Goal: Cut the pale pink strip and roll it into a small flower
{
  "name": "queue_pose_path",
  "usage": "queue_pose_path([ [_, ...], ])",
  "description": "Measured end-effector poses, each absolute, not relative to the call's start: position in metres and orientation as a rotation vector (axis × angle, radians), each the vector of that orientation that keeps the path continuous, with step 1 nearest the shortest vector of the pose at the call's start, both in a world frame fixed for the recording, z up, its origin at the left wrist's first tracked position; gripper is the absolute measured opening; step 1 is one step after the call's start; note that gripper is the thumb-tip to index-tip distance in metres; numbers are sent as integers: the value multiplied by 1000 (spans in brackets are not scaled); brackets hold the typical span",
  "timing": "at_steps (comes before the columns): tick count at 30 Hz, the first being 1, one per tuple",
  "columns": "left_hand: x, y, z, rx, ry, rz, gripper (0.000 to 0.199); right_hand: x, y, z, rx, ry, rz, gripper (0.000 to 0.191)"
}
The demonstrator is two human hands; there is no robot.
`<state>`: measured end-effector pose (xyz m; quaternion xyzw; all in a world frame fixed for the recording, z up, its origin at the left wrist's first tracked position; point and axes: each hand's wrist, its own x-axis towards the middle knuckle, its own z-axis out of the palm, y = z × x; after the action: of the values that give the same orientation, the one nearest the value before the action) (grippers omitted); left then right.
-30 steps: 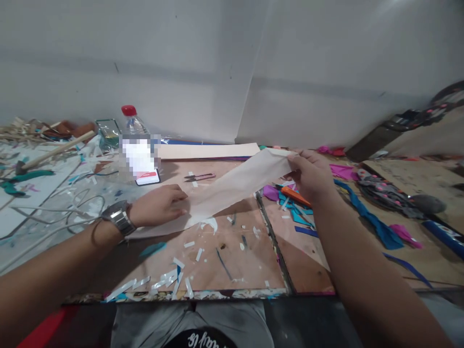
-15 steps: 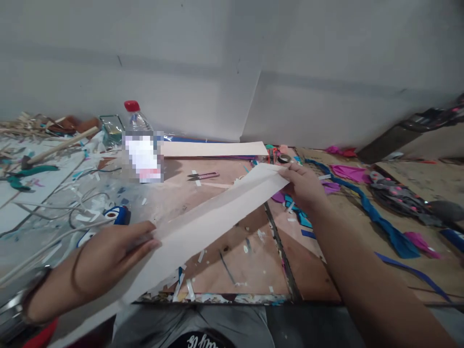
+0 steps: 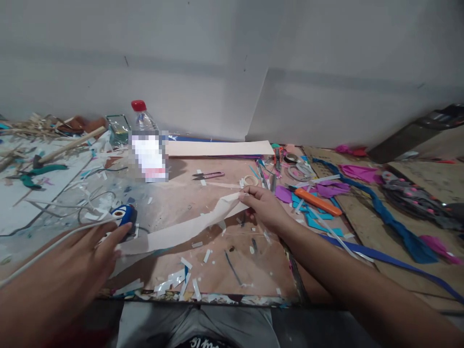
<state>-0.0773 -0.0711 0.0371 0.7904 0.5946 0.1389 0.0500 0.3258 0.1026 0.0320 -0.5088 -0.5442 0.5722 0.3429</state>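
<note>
My right hand (image 3: 259,205) pinches one end of a long white paper strip (image 3: 181,231) between thumb and fingers. The strip runs down and left across the table, creased near the right hand. Its left end lies by the thumb of my left hand (image 3: 78,261). The left hand is slightly blurred, its fingers stretched out beside a blue and white corded tool (image 3: 123,215); whether they touch the tool or the strip I cannot tell. Behind the strip lie small thread snips (image 3: 208,176) and a masking-tape roll (image 3: 250,181).
An orange utility knife (image 3: 317,200) lies among coloured scraps to the right. A red-capped bottle (image 3: 143,118), partly pixelated, stands at the back left. Behind the snips lies a pale paper stack (image 3: 221,148). Green-handled pliers (image 3: 45,170) and a white cable (image 3: 54,246) are on the left.
My right hand has moved down and left with the strip's end. The left hand has moved left and opened out towards the blue tool. The strip now lies lower and looks narrower.
</note>
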Motion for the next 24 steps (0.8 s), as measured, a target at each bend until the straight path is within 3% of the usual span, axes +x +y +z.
queue_pose_path([
  [5,-2,-62,48,2663,1663,306,68,320,100,37,-1322,-1333,1450,22],
  [10,20,-24,50,2419,1706,92,46,329,99,31,-1344,-1274,1505,22],
  [24,90,53,62,2123,1341,429,58,322,83,23,-1321,-1448,1581,25],
])
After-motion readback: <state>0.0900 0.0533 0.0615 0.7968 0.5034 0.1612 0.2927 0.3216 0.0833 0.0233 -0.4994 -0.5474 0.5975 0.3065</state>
